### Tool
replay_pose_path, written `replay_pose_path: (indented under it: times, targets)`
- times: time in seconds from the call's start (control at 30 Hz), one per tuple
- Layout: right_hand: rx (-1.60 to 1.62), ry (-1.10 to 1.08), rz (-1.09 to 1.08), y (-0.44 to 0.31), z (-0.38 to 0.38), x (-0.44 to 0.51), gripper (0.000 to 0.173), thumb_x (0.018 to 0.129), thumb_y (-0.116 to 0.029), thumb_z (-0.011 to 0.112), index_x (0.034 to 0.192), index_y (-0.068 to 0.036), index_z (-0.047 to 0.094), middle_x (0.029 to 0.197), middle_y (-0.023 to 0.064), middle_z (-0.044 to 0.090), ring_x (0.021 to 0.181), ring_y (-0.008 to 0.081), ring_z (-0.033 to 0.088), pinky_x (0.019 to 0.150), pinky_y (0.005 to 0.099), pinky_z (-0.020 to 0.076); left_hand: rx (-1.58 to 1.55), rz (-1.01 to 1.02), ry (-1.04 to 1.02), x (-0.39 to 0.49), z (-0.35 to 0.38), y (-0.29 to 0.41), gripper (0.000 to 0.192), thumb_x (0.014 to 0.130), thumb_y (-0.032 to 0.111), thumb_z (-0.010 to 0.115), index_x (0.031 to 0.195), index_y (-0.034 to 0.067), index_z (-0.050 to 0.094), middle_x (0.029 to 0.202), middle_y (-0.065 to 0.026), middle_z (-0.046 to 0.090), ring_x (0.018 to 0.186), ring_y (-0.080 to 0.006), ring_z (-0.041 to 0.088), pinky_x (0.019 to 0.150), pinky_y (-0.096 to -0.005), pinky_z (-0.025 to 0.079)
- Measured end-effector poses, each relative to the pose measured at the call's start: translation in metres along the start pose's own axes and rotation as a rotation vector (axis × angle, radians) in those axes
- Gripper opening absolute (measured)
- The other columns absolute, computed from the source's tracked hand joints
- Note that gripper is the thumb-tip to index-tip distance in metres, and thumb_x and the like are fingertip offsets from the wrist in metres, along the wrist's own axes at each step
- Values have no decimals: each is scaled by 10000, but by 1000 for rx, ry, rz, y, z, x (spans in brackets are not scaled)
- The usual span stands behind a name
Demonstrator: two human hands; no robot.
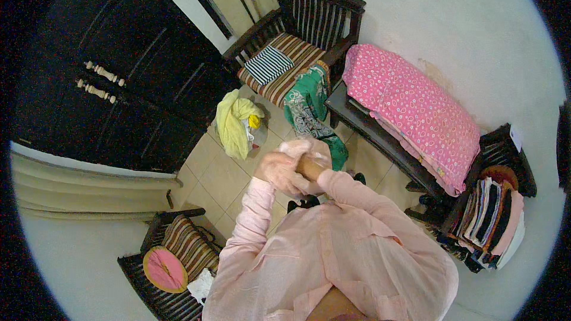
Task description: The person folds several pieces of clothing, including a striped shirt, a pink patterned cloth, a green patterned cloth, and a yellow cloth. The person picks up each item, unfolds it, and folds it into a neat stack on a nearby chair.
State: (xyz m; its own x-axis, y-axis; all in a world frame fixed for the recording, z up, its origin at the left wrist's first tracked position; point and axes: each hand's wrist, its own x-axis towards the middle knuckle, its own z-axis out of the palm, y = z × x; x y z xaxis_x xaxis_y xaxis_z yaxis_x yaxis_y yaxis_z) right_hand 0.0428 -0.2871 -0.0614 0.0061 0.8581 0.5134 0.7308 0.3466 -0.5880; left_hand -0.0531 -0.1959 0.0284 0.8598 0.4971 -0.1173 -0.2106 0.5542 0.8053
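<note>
In front of my chest, my left hand (pixel 277 171) is closed around a bunched, pale pink cloth (pixel 322 150). My right hand (pixel 308 167) crosses against it, its fingers mostly hidden by cloth and my left hand; some of this is blurred. Beyond my hands a green patterned cloth (pixel 312 107) hangs from a wooden chair down towards the floor. A folded black-and-white striped cloth (pixel 269 65) lies on the chair's striped cushion (pixel 308 49). Left of the green cloth, a pale yellow cloth (pixel 234 120) drapes over a container with a bright yellow item (pixel 254 121) in it.
At right, a pink patterned cloth-covered pad (pixel 415 107) lies on a dark wooden table (pixel 379 136). Folded clothes (pixel 490 214) are stacked beyond it. A dark chair (pixel 151 281) at lower left holds a striped cushion and a round pink cushion (pixel 165 269). Dark double doors (pixel 134 53) stand at upper left.
</note>
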Motion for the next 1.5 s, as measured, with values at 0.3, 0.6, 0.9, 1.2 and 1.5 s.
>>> replay_pose_path:
  times: [0.3, 0.6, 0.9, 1.2, 1.5]
  targets:
    - [739, 15, 550, 24, 13, -1, 330, 817, -260, 489, 1073, -52, 514, 1041, 60, 535, 958, 163, 483, 820, 277, 380, -285, -127, 144, -1, -18, 8, 592, 657, 126, 428, 1192, -113, 341, 1228, -208, 391, 1170, -285, 345, 1021, -326, 210]
    - [514, -181, 440, 46, -20, 7, 237, 777, -173, 557, 960, -25, 581, 893, 19, 582, 832, 137, 538, 715, 264, 429, -231, -60, 218, -26, -81, 35, 450, 741, 143, 534, 1147, -34, 451, 1022, -109, 550, 913, -216, 542, 800, -282, 436]
    - [551, 155, 633, 71, -156, -15, 242, 703, -101, 597, 937, -40, 579, 744, 7, 532, 688, 115, 473, 672, 245, 391, 474, -453, 127, -39, -148, 16, 358, 817, 268, 551, 1050, -4, 545, 1000, -65, 585, 899, -150, 551, 787, -262, 438]
    - [-727, 57, 720, 81, -188, 2, 257, 709, -151, 513, 942, -60, 572, 789, 161, 590, 714, 362, 561, 626, 426, 439, 77, -297, 105, -13, -114, 24, 395, 789, 212, 601, 1090, -26, 505, 1021, -82, 567, 892, -134, 545, 788, -240, 437]
    - [157, 305, 246, 47, -16, 30, 316, 740, -164, 570, 1011, -7, 533, 951, 100, 572, 951, 221, 512, 853, 338, 374, 120, -122, -261, 28, 4, 38, 407, 803, 175, 580, 1152, 4, 459, 1051, -53, 536, 965, -141, 504, 835, -253, 406]
